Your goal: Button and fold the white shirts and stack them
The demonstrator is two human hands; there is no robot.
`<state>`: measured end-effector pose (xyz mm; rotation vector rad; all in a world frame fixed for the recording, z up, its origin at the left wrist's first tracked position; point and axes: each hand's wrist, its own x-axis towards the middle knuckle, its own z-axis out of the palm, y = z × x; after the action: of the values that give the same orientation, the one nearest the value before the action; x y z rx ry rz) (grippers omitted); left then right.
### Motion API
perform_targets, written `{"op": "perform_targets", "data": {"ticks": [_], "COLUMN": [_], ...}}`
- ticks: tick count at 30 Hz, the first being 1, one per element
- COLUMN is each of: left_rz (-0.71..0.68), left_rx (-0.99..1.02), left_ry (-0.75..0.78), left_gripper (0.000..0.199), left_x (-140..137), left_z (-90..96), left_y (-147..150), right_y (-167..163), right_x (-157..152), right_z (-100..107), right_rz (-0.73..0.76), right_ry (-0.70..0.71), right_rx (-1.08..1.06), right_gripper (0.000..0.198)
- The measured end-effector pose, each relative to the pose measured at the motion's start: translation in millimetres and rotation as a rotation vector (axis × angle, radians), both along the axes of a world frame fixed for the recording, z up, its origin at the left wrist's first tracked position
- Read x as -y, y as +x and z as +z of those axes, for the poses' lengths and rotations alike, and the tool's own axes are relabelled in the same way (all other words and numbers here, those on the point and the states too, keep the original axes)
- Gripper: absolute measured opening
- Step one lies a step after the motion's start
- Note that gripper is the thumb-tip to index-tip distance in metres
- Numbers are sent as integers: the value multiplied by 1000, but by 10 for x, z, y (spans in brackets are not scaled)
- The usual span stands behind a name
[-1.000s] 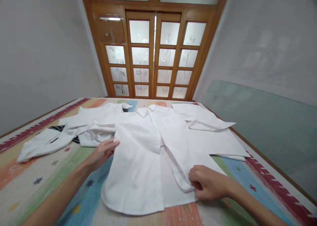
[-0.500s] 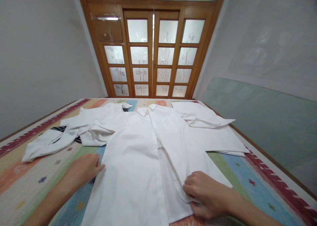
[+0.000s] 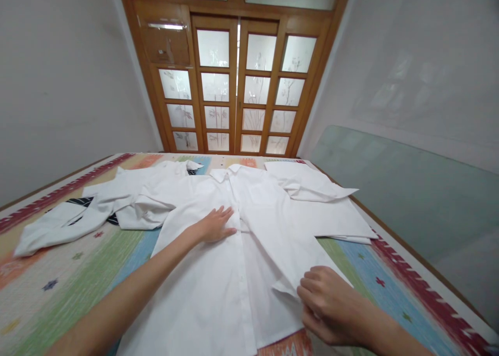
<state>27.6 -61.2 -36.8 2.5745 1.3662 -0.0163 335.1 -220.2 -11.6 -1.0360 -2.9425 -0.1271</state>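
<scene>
A white button-up shirt lies spread in front of me, its collar at the far end and its front panels parted lower down. My left hand rests on the left panel below the collar, fingers stretched toward the button edge. At the lower right, my right hand is closed on the front edge of the right panel, folding that flap outward. The inside of the shirt's back shows between the two panels. What lies inside the right fist is partly hidden.
A crumpled white garment with dark striped cloth beneath it lies on the left. Folded white cloth lies at the right. Everything rests on a colourful striped cover. Wooden doors with glass panes stand behind the bed-like surface, walls on both sides.
My left hand has moved from the shirt's left side edge onto its front, fingers now spread. My right hand stays at the right panel's edge, which is lifted and turned outward slightly.
</scene>
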Motion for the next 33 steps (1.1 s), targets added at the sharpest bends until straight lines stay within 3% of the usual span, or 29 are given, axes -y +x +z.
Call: {"op": "perform_targets", "data": {"ticks": [6,9,11,15,17,20,24,27,31,33], "left_rz": [135,237,328,553,650,756,796,768,723,712], "left_rx": [103,386,627,998,1107,1243,1341,1298,1122,1025], "left_ry": [30,99,-62,-605,-703,-678,-448,-288,-184,-118], "left_gripper": [68,40,29,30,23,33,49,44,32,30], "left_x": [121,92,9,-191,-250,-290,-362,-432,-463,-460], "left_z": [-58,-30,-32,-62,-55,-21,-12,-49,-123,-165], "left_y": [132,217,309,525,623,730,738,621,406,321], "right_y": [367,442,442,329,219,27,-69,119,553,711], "right_x": [30,78,116,172,193,223,182,5,-328,-447], "right_z": [243,240,198,127,112,93,80,66,-84,-196], "right_rz": [-73,-126,-132,-4,82,162,152,-89,-616,-763], "right_ry": [163,113,54,-62,-108,-200,-387,-371,-56,-58], "right_rx": [-284,-440,-492,-463,-421,-313,-187,-170,-170,-152], "right_gripper": [24,27,28,29,30,31,28,31,34,34]}}
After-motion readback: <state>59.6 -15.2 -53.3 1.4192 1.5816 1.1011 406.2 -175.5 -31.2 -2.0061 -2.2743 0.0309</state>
